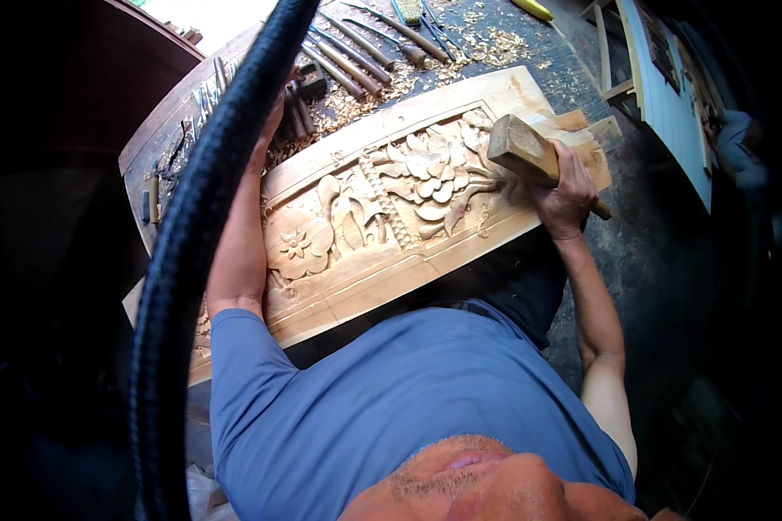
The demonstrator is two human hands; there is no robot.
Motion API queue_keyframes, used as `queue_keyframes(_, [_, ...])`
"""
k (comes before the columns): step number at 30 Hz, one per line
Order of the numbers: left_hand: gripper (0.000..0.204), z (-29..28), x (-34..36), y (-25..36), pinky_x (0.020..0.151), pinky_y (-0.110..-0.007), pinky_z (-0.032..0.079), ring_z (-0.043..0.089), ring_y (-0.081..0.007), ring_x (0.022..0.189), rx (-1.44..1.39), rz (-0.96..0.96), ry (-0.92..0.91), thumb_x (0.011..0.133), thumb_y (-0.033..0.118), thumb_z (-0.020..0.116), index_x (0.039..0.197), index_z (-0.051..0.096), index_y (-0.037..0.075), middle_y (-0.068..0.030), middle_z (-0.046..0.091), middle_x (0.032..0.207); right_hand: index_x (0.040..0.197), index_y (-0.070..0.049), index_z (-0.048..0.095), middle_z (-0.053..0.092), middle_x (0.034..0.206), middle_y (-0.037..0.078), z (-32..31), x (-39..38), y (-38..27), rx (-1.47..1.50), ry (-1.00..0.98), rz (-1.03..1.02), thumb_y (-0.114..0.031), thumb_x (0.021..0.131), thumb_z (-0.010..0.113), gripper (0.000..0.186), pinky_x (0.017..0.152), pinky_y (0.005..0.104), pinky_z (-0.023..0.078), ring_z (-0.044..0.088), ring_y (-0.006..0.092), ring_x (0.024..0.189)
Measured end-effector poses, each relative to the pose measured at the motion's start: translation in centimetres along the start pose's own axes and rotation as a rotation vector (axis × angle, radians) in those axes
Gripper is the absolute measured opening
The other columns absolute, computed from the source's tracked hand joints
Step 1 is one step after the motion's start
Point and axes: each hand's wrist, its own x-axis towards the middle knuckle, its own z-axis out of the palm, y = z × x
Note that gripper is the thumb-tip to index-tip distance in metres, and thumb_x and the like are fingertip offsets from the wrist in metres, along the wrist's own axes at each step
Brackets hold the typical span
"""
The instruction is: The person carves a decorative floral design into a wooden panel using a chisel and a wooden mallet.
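Note:
My right hand (567, 193) is closed around the handle of a wooden mallet (523, 149), whose block head is over the right end of a carved wooden panel (356, 314). The pale panel bears raised flowers, leaves and a ribbed stem, with a few curled shavings lying on it. My left arm reaches across the panel to its far side. Only a sliver of my left hand (275, 117) shows beside a thick black braided cable (204, 182); its fingers are hidden. Nearest to it are dark tool handles (299, 113) and a small dark block (311, 82).
Several wood-handled carving chisels (347, 61) lie along the far side of the worktable (573, 82), among scattered wood shavings (500, 48). More tools (154, 195) lie at the left. A brush (408, 10) and a yellow object (533, 9) are at the far edge.

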Motion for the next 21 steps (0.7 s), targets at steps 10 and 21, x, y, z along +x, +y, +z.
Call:
queue_keyframes(10, [0.017, 4.6, -1.8, 9.8, 0.088, -0.033, 0.062, 0.076, -0.0226, 0.098, -0.14, -0.049, -0.003, 0.105, 0.011, 0.06, 0.116, 0.067, 0.0, -0.0153, 0.077, 0.104, 0.125, -0.009, 0.063, 0.069, 0.104, 0.01, -0.7, -0.7, 0.1, 0.005, -0.037, 0.075, -0.029, 0.072, 0.086, 0.062, 0.08, 0.0411, 0.054, 0.069, 0.0325, 0.093])
queue_keyframes(21, [0.01, 18.7, -3.7, 18.7, 0.083, -0.035, 0.066, 0.077, -0.0238, 0.093, -0.551, -0.048, -0.127, 0.104, 0.005, 0.059, 0.113, 0.058, 0.0, -0.0174, 0.075, 0.096, 0.1, -0.005, 0.07, 0.074, 0.087, 0.008, -4.4, 3.2, 5.5, 0.783, -0.115, 0.559, -0.034, 0.086, 0.083, 0.035, 0.066, 0.0339, 0.055, 0.072, 0.0193, 0.08])
